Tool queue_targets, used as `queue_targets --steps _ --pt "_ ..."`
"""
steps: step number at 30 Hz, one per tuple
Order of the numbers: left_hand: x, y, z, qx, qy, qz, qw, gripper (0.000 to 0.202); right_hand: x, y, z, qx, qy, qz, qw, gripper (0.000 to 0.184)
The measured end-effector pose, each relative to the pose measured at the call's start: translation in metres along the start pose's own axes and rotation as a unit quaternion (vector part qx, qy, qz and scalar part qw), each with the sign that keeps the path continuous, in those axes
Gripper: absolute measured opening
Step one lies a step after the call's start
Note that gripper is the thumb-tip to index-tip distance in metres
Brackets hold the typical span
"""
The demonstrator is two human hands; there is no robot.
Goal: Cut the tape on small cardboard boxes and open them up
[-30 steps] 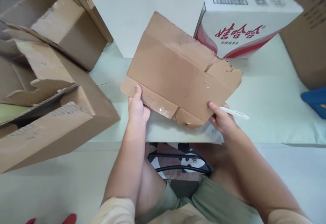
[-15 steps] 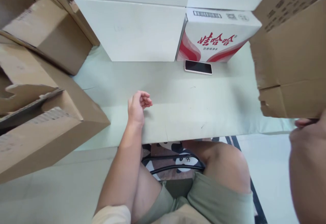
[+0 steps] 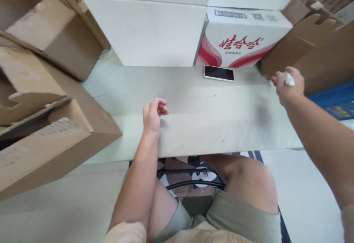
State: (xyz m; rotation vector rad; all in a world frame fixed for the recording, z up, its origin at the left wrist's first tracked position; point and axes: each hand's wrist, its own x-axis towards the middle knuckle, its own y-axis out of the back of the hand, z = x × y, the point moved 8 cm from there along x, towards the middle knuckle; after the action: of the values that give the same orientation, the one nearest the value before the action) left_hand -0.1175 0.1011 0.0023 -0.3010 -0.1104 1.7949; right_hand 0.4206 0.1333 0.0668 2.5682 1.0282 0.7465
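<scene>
My left hand (image 3: pixel 155 112) rests on its side on the pale green table cover (image 3: pixel 190 132), fingers loosely curled and holding nothing. Over the table's right part, my right hand (image 3: pixel 291 88) is closed around a small white object (image 3: pixel 289 79), of which one end shows at the back of the hand; its kind is unclear. Just beyond that hand stands a brown cardboard box (image 3: pixel 318 51). A phone with a dark screen (image 3: pixel 219 73) lies flat between the hands, further back.
White cartons (image 3: pixel 149 33) form a wall at the back, beside a red-and-white water carton (image 3: pixel 240 47). Open cardboard boxes (image 3: pixel 74 136) crowd the left side. A blue printed thing (image 3: pixel 337 97) is at the right edge. My knees are below the table's front edge.
My right hand has moved from the lower right edge up and inward, now with a white object in it. The cardboard at right no longer juts over the table. My left hand stays put.
</scene>
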Motion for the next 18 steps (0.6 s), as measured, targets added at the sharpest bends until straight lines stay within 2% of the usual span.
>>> queue_targets --steps 2,3,4,5,7,10,12,14,16,18 --pt "-0.007 0.011 0.021 0.016 -0.073 0.032 0.997 0.036 -0.03 -0.026 -0.014 0.011 -0.024 -0.022 0.999 0.021" --pt "-0.015 0.017 0.036 0.028 -0.125 0.052 0.99 0.035 -0.05 -0.043 -0.029 0.022 -0.019 -0.064 0.998 0.024" --pt "-0.025 0.024 0.053 0.037 -0.174 0.077 0.981 0.035 -0.073 -0.06 -0.05 0.033 0.003 -0.113 0.993 0.025" --pt "-0.038 0.031 0.07 0.039 -0.219 0.102 0.97 0.036 -0.098 -0.079 -0.078 0.042 0.052 -0.175 0.982 0.024" --pt "-0.068 0.048 0.106 0.025 -0.304 0.154 0.94 0.035 -0.151 -0.109 -0.138 0.063 0.146 -0.258 0.953 0.023" --pt "-0.116 0.078 0.152 -0.027 -0.425 0.229 0.875 0.039 -0.232 -0.155 -0.225 0.053 0.261 -0.377 0.887 0.022" --pt "-0.138 0.099 0.17 -0.015 -0.461 0.278 0.843 0.043 -0.284 -0.184 -0.277 0.096 0.32 -0.447 0.83 0.02" --pt "-0.152 0.121 0.18 0.002 -0.478 0.327 0.815 0.042 -0.333 -0.206 -0.322 0.133 0.394 -0.49 0.767 0.015" --pt "-0.161 0.141 0.186 0.011 -0.496 0.376 0.783 0.041 -0.377 -0.224 -0.354 0.127 0.478 -0.514 0.701 0.014" --pt "-0.166 0.157 0.19 0.003 -0.502 0.408 0.762 0.04 -0.408 -0.235 -0.374 0.104 0.548 -0.504 0.659 0.014"
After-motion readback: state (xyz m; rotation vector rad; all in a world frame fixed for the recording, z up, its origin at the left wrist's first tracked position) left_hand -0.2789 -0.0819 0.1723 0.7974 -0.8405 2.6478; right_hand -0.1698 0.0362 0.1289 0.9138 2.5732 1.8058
